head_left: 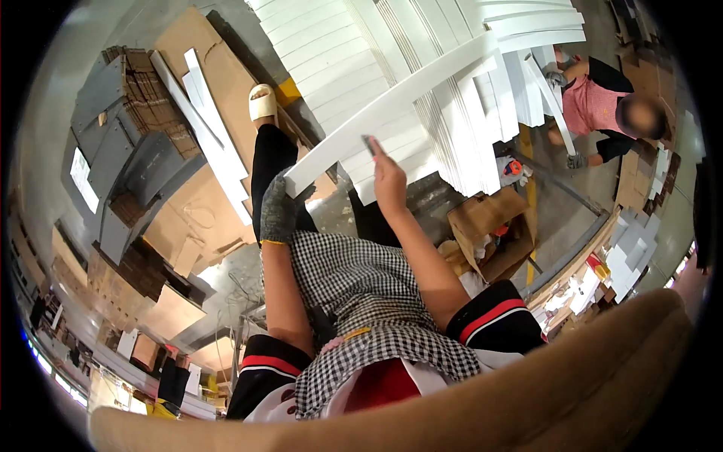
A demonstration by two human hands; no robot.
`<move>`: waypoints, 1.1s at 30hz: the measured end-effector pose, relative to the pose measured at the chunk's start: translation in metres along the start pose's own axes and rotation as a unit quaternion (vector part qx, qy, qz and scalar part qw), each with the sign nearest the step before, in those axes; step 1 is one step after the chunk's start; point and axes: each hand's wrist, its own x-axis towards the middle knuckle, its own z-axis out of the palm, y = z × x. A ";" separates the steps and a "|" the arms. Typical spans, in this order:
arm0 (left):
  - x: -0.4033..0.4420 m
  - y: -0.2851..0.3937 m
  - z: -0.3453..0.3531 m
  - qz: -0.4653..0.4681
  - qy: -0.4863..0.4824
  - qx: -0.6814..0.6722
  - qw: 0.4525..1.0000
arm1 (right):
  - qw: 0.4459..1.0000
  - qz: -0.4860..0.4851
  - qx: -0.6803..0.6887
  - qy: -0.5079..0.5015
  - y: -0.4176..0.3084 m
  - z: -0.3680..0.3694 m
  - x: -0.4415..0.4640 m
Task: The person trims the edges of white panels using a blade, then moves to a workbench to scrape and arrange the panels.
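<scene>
White strip (392,100) stretches ahead from the gloved left hand (279,215), which is clamped on its near end. Held apart, the bare right hand (389,181) grips a small dark object (370,145) near the strip's edge. Beyond both hands lie white boards (331,75); farther right, a co-worker (591,105) holds a second strip (550,98).

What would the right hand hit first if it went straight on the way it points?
Probably the long white strip the left hand holds: the dark object in the right hand overlaps it here, though depth is unclear.
</scene>
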 end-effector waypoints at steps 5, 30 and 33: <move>-0.003 0.007 0.010 -0.002 0.007 0.015 1.000 | 0.997 0.012 -0.038 -0.072 -0.009 -0.005 0.001; -0.001 0.008 0.012 -0.007 0.022 0.017 1.000 | 1.000 0.029 0.011 0.001 -0.004 0.002 -0.005; -0.004 0.009 0.016 0.007 0.017 0.029 0.999 | 0.998 0.051 0.005 -0.038 -0.010 0.000 -0.006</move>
